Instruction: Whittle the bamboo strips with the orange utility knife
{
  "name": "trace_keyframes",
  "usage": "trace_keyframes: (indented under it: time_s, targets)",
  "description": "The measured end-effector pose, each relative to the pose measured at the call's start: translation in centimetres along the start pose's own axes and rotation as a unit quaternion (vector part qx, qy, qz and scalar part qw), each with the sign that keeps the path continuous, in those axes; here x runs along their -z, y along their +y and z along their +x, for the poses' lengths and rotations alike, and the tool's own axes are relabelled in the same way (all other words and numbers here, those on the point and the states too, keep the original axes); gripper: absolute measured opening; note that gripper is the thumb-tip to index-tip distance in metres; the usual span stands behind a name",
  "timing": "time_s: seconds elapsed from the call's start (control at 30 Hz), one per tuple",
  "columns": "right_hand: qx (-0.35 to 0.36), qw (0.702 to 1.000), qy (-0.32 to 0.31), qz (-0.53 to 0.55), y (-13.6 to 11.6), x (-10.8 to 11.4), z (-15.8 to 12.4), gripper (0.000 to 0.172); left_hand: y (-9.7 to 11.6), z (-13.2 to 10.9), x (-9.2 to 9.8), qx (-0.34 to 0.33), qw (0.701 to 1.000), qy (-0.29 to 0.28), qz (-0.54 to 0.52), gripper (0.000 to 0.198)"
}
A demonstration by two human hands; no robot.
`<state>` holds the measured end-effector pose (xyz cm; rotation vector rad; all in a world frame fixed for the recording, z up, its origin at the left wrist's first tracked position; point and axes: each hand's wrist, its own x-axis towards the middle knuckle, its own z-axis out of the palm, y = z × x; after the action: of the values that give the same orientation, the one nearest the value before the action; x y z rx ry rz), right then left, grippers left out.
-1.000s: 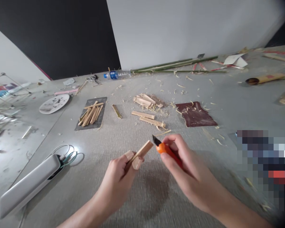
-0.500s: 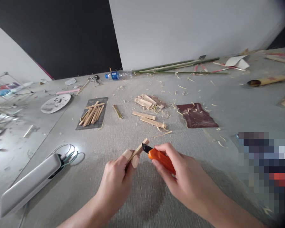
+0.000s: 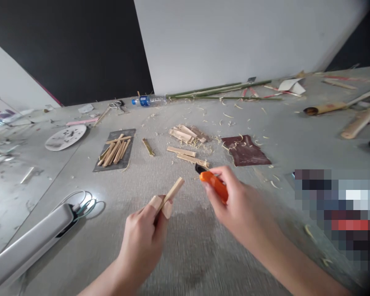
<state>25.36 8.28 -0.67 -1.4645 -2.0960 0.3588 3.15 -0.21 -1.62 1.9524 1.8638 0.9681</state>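
Pinched between the thumb and fingers of my left hand [image 3: 144, 232] is a short bamboo strip [image 3: 174, 190], tilted up to the right. Pale tape wraps two of those fingertips. My right hand [image 3: 234, 197] is closed around an orange utility knife [image 3: 214, 185], whose dark blade end points up and left, apart from the strip. Just beyond the knife lie two loose bamboo strips [image 3: 181, 152]. Behind them is a small pile of split bamboo pieces [image 3: 186, 133] among curled shavings. A greenish bamboo piece [image 3: 148, 146] rests farther left.
Slim sticks [image 3: 115, 151] lie on a dark grey sheet [image 3: 123, 163]. A dark red sheet [image 3: 249, 154] carries shavings. At lower left is a white power bank [image 3: 33, 242] with a cable. A bottle [image 3: 144, 100] and green bamboo stalks [image 3: 216, 91] lie along the wall.
My right hand has lifted the knife off the bamboo strip, forward and to the right. My left hand still holds the strip, slightly lower and farther left. The view has turned slightly right.
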Motion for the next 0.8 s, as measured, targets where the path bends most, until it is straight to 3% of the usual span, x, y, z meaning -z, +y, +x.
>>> trace_keyframes:
  time_s: [0.17,0.33,0.4,0.6,0.8]
  targets:
    - [-0.029,0.994,-0.062,0.08,-0.5,-0.2,-0.3,0.034,-0.8,0.4,-0.5,0.117,0.981,-0.077,-0.134,0.037]
    - [-0.072,0.97,-0.128,0.194,-0.1,-0.4,-0.1,0.039,-0.8,1.3,-0.4,0.214,0.913,-0.15,-0.312,0.044]
    - [-0.074,0.961,-0.14,0.225,-0.2,-0.5,-0.2,0.039,-0.8,1.4,-0.4,0.221,0.905,-0.155,-0.329,0.047]
    - [-0.09,0.948,-0.15,0.265,-0.1,-0.6,-0.4,0.04,-1.0,0.9,-0.5,0.205,0.925,-0.125,-0.295,0.046]
    - [-0.096,0.932,-0.176,0.301,-0.3,-0.8,-0.5,0.038,-0.7,1.3,-0.7,0.205,0.901,-0.153,-0.35,0.042]
